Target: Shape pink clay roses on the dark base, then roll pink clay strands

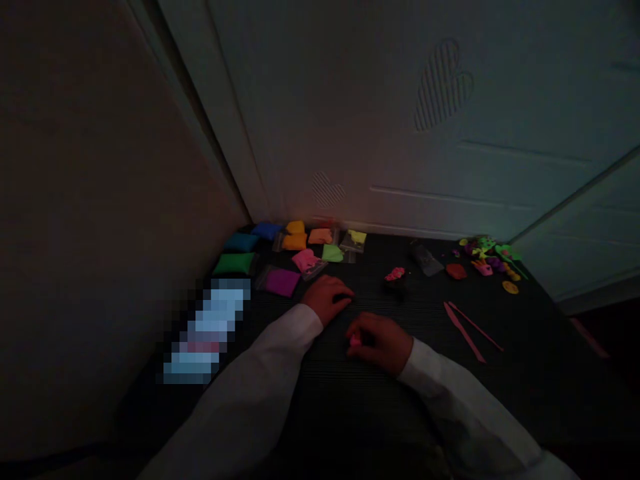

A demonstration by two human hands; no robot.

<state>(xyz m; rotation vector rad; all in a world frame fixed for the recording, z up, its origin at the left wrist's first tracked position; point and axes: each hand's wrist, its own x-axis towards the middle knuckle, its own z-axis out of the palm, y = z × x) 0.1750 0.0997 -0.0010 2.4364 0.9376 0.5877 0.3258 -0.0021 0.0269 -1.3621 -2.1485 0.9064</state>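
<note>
My left hand (327,298) rests palm down on the dark ribbed mat (525,373), its fingers curled; whether anything is under them is hidden in the dim light. Just behind it lie a purple clay bag (283,281) and a pink clay bag (306,261). My right hand (381,343) lies closer to me, fingers pinched on a small pink piece of clay (355,341). Both arms wear white sleeves. A small pink clay figure (395,275) stands on the mat beyond the hands.
Several colored clay bags, including a green bag (234,263), a blue bag (267,231) and an orange bag (295,241), lie at the back left. Two pink modelling sticks (470,328) lie at the right. Finished clay shapes (487,257) cluster by the white paneled door (425,133). A blurred patch (207,333) lies at the left.
</note>
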